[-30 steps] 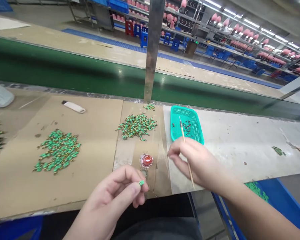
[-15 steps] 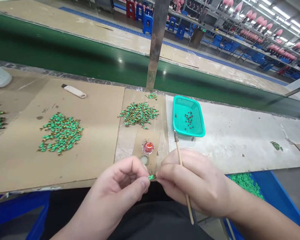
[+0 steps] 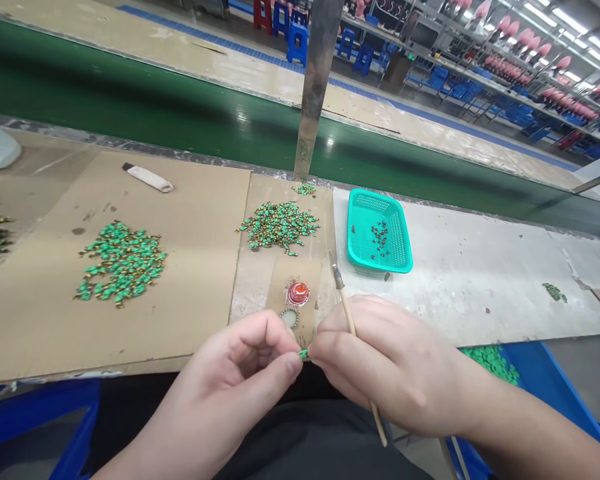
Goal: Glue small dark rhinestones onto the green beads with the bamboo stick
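My left hand [image 3: 250, 380] pinches a small green piece [image 3: 303, 354] between thumb and forefinger. Fingertips of my right hand [image 3: 385, 363] meet the piece's other end, and that hand also grips a thin paintbrush [image 3: 350, 310], its tip pointing up and away from me. Whatever else sits between the right fingertips is hidden. Just beyond my hands lie a small container of glossy red liquid [image 3: 299, 293] and a bottle cap with pale content [image 3: 289, 318]. Behind these is a pile of green and gold-brown pieces [image 3: 279, 225].
A turquoise basket [image 3: 407, 263] holding small dark bits stands right of the pile. Another green pile [image 3: 123, 263] and a box cutter [image 3: 148, 178] lie on cardboard to the left. A metal post [image 3: 313, 93] rises at the table's back edge. A blue tray [image 3: 555, 380] with green pieces is lower right.
My right hand has shifted slightly left, closer to my left fingertips, and the paintbrush has tilted further left. Less of the small green piece shows between the hands.
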